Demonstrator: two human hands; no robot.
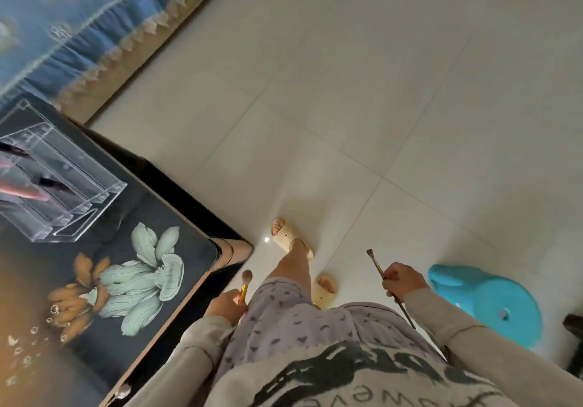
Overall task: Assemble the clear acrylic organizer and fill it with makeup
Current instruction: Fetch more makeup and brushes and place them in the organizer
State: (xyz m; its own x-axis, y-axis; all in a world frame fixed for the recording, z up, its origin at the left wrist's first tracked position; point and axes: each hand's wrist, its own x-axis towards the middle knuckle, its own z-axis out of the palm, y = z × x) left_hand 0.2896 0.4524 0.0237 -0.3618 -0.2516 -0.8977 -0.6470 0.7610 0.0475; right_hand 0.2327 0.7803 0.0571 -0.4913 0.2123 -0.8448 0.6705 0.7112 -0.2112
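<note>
Left grip (225, 307), right grip (402, 280) holding brushes (375, 263), organizer (63, 179) apart

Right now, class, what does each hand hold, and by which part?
The left hand grips a gold-handled makeup brush by its lower handle, bristles up. The right hand grips a thin dark-handled brush around mid-handle.

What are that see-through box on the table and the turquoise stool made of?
The box looks like clear glossy acrylic: its walls are see-through and its edges glint. The stool seems moulded plastic, smooth, one even turquoise, with a hole in the seat.
</note>
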